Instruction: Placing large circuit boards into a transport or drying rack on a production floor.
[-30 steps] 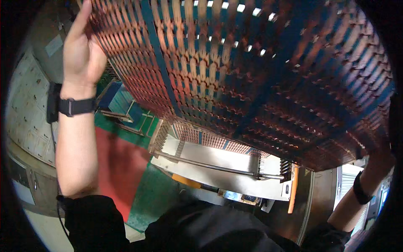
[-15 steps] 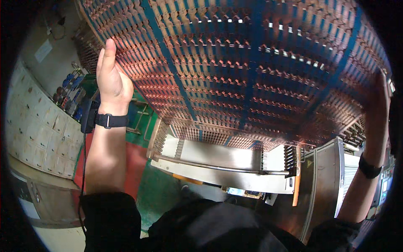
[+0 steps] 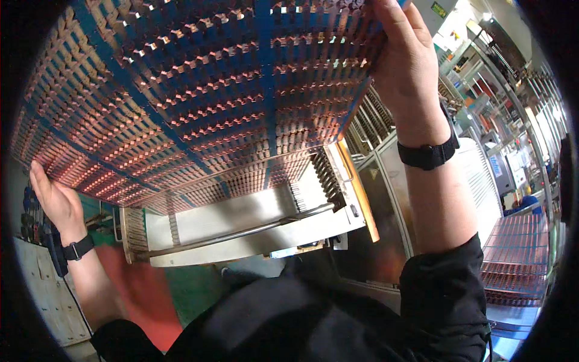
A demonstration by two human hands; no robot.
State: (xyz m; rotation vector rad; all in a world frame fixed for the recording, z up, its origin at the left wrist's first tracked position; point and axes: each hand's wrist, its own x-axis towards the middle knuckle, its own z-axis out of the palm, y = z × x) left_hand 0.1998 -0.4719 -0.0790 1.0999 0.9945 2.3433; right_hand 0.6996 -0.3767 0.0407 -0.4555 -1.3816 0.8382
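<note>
A large copper-and-blue perforated panel [image 3: 199, 102] spans the upper left, made of rows of small copper-coloured pieces crossed by blue strips. My left hand [image 3: 59, 202] presses against its left edge, the thumb up along the side and the other fingers mostly hidden. At the upper right my right hand [image 3: 409, 69] grips the opposite edge, its fingertips partly cut off by the top of the picture. Below the panel stands a white slotted rack [image 3: 247, 244] with toothed sides and a metal bar across its front. The panel's lower edge overlaps the rack's far side in view.
A metal cabinet [image 3: 371, 226] stands right of the rack. Farther right, similar panels lie in a stack [image 3: 515, 259] on a blue surface. Pale lockers [image 3: 45, 295] line the left. The floor shows a red strip [image 3: 142, 289] beside green.
The view has swung to the right, so panel and rack appear farther left. My right hand and forearm show more fully. Both hands stay at the panel's edges.
</note>
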